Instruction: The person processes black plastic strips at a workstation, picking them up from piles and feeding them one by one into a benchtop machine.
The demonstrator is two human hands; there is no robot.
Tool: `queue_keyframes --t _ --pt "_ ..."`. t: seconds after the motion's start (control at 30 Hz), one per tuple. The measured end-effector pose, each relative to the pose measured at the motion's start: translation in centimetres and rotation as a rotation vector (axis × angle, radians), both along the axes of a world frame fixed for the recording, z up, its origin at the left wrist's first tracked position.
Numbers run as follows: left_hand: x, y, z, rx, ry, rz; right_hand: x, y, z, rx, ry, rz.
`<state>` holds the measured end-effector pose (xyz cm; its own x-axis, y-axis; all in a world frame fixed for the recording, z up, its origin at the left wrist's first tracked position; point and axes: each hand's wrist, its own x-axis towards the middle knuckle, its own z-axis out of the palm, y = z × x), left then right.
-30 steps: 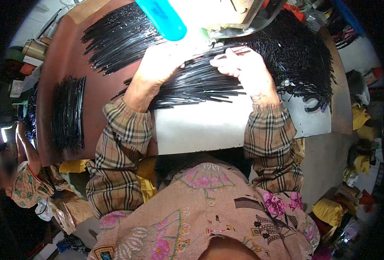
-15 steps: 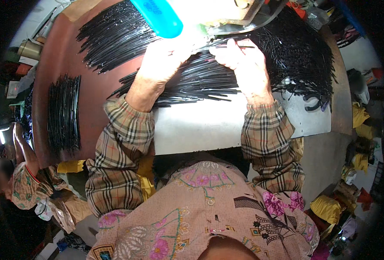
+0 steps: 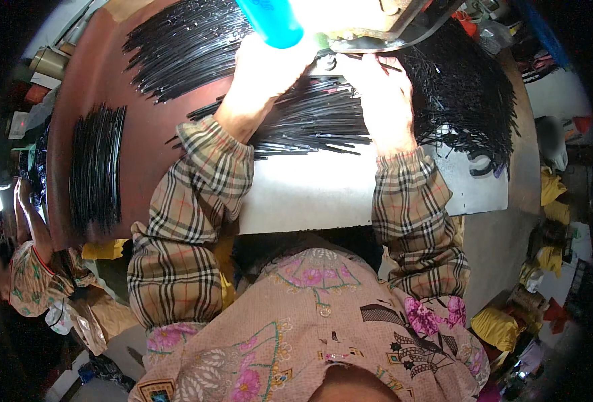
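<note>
Hands work at the far edge of a white board (image 3: 323, 194), up at 12 o'clock in the head view, where glare from a bright lamp washes out much of the detail. The left hand (image 3: 270, 67) lies palm down on a loose bundle of thin black rods (image 3: 310, 120) fanned across the board; its fingers are lost in the glare, so whether they are curled or flat cannot be told. The right hand (image 3: 380, 87), just beside it toward 1 o'clock, rests on the same bundle with its fingers bent and pinching 1 or 2 rods at their far ends, close under a dark metal frame (image 3: 404, 33) at the top edge. A blue cylinder (image 3: 270, 20) juts in at 12 o'clock above the left hand. Both forearms wear checked tan sleeves (image 3: 196, 221) over a floral pink garment. Around the board lies a brown table (image 3: 142, 134) carrying 3 more heaps of the same black rods: a wide sheaf (image 3: 182, 47) at 11 o'clock, a neat stack (image 3: 95, 174) at 9 o'clock well apart from the hands, and a tangled mass (image 3: 464, 94) at 2 o'clock, touching the right edge of the board. Another person (image 3: 28, 268) sits low at 8 o'clock, beyond the table's edge
</note>
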<state>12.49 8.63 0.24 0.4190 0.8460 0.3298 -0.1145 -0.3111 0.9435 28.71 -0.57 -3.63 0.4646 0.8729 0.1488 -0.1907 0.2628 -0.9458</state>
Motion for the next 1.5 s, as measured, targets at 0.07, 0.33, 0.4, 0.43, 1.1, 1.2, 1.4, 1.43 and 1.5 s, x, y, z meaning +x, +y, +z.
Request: queue_keyframes --t 0.07,0.33,0.4,0.43,1.1,1.2,1.4,1.43,1.5 --pt "-0.8 0.8 -0.3 -0.019 -0.018 -0.075 -0.9 0.3 -0.1 0.068 0.062 0.001" --pt "-1.2 3.5 0.5 -0.365 0.049 -0.549 0.5 -0.7 0.9 0.051 -0.167 0.064" --pt "-0.6 3.3 0.1 -0.401 0.004 -0.533 0.6 -0.9 0.8 0.083 -0.087 0.047" --pt "-0.8 4.2 -0.5 -0.396 0.007 -0.523 0.1 -0.7 1.0 0.089 -0.083 0.055" --pt "-3.0 6.5 -0.5 -0.407 0.187 -0.588 -1.5 0.2 0.3 0.062 0.141 0.057" --pt "-2.2 6.9 0.2 -0.336 0.262 -0.658 -0.6 -0.2 0.3 0.131 0.109 0.030" --pt "-5.1 11.3 -4.2 -0.341 0.137 -0.734 -2.9 1.4 0.3 0.146 0.193 0.048" --pt "-3.8 10.2 -3.7 -0.342 0.124 -0.781 -2.1 1.0 0.4 0.164 0.301 0.081" --pt "0.0 4.2 -0.1 -0.140 -0.064 -0.696 1.6 -1.1 0.7 0.208 0.239 0.017"
